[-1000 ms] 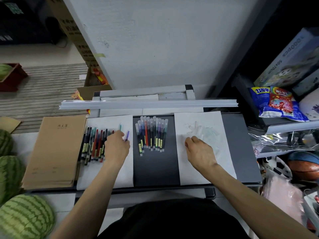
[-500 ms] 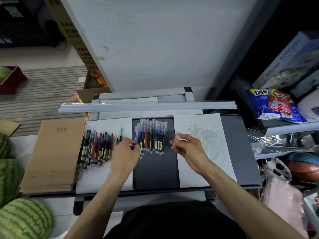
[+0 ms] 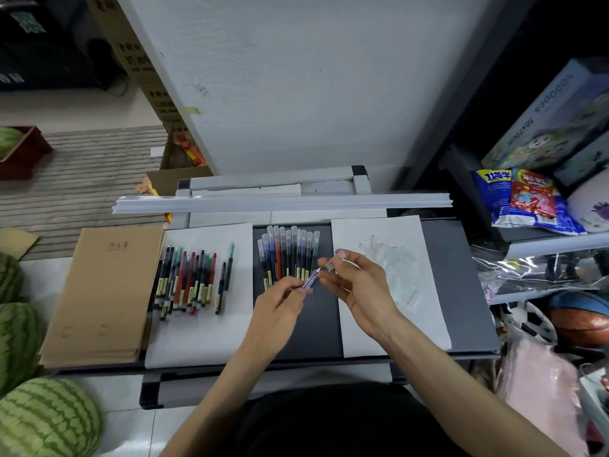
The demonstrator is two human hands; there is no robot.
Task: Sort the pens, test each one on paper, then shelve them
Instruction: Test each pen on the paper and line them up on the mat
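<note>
My left hand (image 3: 280,306) grips a purple uncapped pen (image 3: 310,279), tip pointing up and right. My right hand (image 3: 357,285) pinches a clear pen cap (image 3: 333,261) just above that tip; the two are a little apart. A row of capped pens (image 3: 288,252) lies on the dark table (image 3: 461,291) behind my hands. Several uncapped pens (image 3: 189,280) lie on the left white paper (image 3: 201,334). A pile of clear caps (image 3: 395,262) rests on the right white paper (image 3: 389,338).
A stack of brown notebooks (image 3: 102,291) sits at the table's left end. A white rail (image 3: 283,202) runs along the back. Watermelons (image 3: 46,420) lie on the floor at left. Snack bags (image 3: 527,199), a puzzle box and balls (image 3: 580,318) crowd the shelves at right.
My left hand lifted a purple pen from the left paper and carried it to the centre. My right hand picked a clear cap from the pile and brought it to the pen's tip.
</note>
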